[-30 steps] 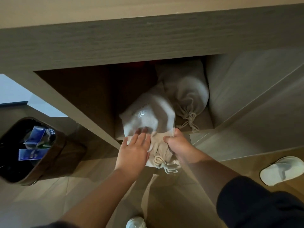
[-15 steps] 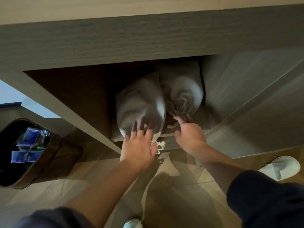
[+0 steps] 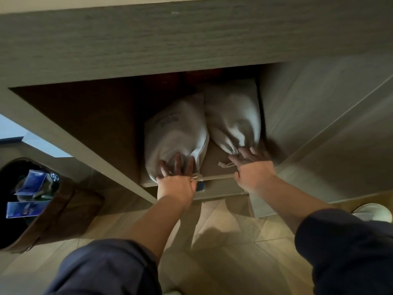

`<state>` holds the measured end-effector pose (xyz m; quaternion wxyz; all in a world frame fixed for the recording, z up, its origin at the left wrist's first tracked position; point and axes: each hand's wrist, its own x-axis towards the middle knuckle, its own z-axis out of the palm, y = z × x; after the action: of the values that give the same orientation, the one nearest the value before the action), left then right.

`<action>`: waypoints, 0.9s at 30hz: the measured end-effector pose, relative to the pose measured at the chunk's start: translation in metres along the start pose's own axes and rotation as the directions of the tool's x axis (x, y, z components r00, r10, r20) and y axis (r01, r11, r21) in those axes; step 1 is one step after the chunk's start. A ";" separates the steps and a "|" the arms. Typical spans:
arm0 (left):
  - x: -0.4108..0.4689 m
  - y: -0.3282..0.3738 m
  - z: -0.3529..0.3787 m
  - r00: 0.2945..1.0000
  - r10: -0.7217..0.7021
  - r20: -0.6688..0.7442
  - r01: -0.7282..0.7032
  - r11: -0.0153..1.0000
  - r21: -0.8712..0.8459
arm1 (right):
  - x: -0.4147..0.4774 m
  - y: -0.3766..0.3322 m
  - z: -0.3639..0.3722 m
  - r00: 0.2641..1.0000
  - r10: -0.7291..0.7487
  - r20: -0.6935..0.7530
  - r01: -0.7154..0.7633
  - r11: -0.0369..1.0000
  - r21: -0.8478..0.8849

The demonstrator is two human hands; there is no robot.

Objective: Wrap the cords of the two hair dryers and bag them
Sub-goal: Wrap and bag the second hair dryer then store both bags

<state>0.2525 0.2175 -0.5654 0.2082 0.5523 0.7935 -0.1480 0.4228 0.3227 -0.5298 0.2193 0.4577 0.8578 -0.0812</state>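
Bags: left bag (image 3: 176, 133) and right bag (image 3: 234, 116) lie side by side on shelf (image 3: 214, 165) under worktop (image 3: 191, 39), necks toward you. Your left hand (image 3: 176, 184), fingers spread, presses left bag's near end; right hand (image 3: 253, 169), open, touches right bag's cinched neck. Judged step: final stowing. Next: nudge both fully in, tuck drawstring (image 3: 226, 165). Dryers, cords hidden inside; right fingers blurred.
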 end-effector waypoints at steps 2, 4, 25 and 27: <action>0.006 0.002 -0.002 0.999 -0.038 0.035 0.039 0.998 -0.050 | -0.002 0.007 0.004 0.999 -0.008 -0.053 0.005 0.998 -0.058; 0.015 0.003 -0.005 0.996 -0.075 0.041 0.079 0.990 -0.120 | -0.003 0.014 0.005 0.998 0.016 -0.054 -0.018 0.999 -0.041; 0.064 -0.007 -0.002 0.957 -0.131 -0.259 0.089 0.982 -0.166 | 0.047 -0.009 0.022 0.998 -0.018 -0.054 0.031 0.970 0.240; 0.070 -0.008 -0.004 0.950 -0.121 -0.288 0.081 0.986 -0.148 | 0.051 -0.010 0.022 0.996 -0.011 -0.084 0.030 0.973 0.227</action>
<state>0.2230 0.2738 -0.5963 0.1159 0.5117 0.8511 -0.0206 0.3966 0.3482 -0.5732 0.1289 0.4740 0.8558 -0.1625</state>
